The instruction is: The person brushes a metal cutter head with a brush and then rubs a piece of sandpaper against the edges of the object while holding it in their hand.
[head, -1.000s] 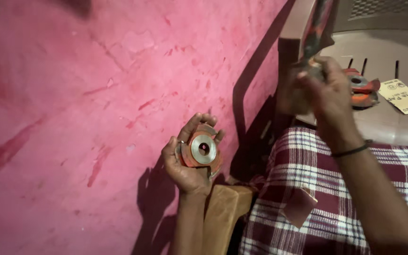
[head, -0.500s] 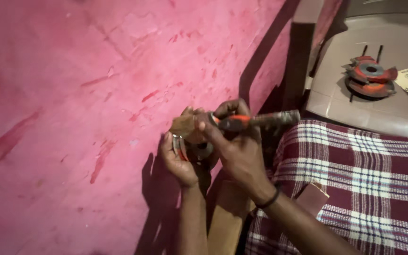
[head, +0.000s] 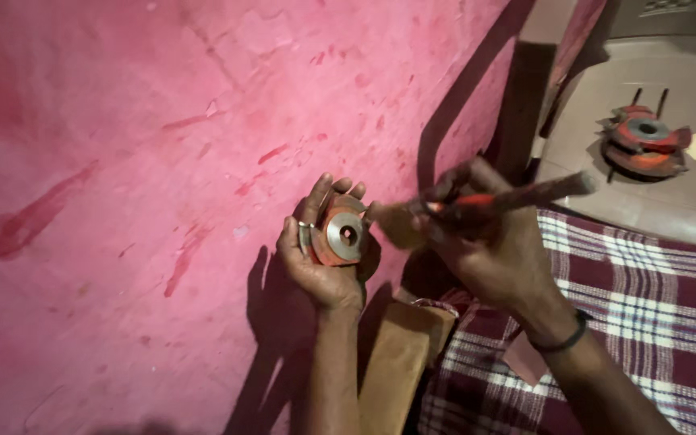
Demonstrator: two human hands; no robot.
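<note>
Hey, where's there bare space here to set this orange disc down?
Bare tray surface lies between the checked cloth and the second disc. Crowded in the middle: left hand with the disc, right hand with the brush.

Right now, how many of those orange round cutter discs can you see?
2. One cutter disc sits in the left hand; another lies on the grey chair seat at upper right. It may be a stack hiding more.

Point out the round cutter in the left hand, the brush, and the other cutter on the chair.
round cutter (head: 344, 235), head view, silver centre disc.
brush (head: 517, 196), head view, handle.
other cutter (head: 644, 141), head view, orange top.
</note>
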